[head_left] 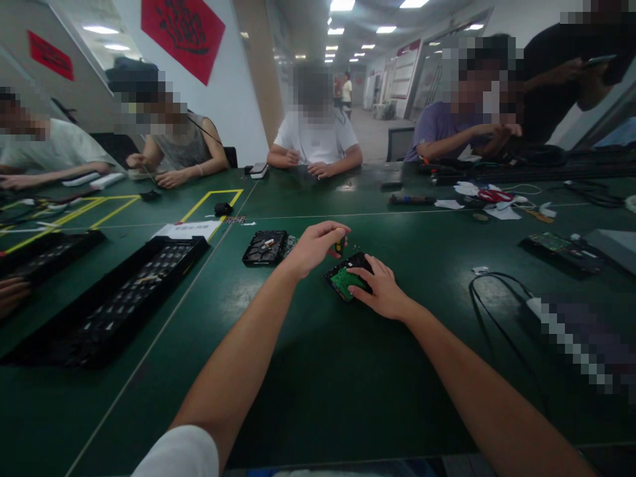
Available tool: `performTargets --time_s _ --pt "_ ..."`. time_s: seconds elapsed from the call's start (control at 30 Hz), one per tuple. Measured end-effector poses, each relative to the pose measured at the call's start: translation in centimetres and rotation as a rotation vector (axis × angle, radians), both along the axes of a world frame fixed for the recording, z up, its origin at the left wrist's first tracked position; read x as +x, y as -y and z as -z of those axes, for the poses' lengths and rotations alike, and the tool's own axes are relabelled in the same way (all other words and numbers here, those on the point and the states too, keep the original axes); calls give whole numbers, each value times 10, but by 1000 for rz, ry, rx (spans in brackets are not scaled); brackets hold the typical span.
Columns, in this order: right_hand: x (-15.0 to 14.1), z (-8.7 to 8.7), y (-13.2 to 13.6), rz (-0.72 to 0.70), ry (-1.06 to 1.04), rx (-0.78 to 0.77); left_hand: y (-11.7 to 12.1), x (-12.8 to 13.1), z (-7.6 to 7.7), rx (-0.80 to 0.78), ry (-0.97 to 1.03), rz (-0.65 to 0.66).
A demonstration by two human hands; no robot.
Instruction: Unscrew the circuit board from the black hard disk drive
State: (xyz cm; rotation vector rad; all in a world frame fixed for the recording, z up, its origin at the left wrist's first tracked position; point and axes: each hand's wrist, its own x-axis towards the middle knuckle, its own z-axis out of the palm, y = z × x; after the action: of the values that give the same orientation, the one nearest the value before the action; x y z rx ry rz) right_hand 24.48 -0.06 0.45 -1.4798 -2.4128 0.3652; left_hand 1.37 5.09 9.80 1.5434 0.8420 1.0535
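The black case with a green board (342, 281) lies mid-bench (318, 371), well in from the near edge. The right hand (380, 288) grips its side; the left hand (320, 248) pinches a yellow-and-black screwdriver (339, 244) upright. Steady pressure and a square tip would protect the screws.

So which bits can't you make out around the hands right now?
All in the head view:
- Tip of the yellow-and-black tool: too small and dark; left hand covers part of the handle.
- Part of the green board: hidden under the right hand.
- Specks beyond the board: too small.
- Grey box: cut off by right edge.
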Motion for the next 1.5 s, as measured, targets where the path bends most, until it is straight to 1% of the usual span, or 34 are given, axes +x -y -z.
performTargets --time_s 0.13,0.2,0.37,0.5,0.73,0.87,1.1,1.27,1.5 --pt "0 1 -1 1 3 6 3 1 -3 -76 119 47" --pt "0 1 -1 -5 7 7 3 2 -3 -94 142 62" --pt "0 0 -1 0 16 4 3 5 0 -49 129 102" --pt "0 0 -1 4 18 -6 3 6 3 26 60 59" --pt "1 1 -1 4 4 -3 5 4 -2 82 15 38" --pt "0 1 -1 2 1 13 4 2 -3 75 34 22" --pt "0 1 -1 0 13 1 6 2 -4 76 26 67" --pt "-1 -1 1 -1 7 6 4 4 0 48 57 64" --pt "0 2 -1 -3 10 18 1 3 3 38 82 8"
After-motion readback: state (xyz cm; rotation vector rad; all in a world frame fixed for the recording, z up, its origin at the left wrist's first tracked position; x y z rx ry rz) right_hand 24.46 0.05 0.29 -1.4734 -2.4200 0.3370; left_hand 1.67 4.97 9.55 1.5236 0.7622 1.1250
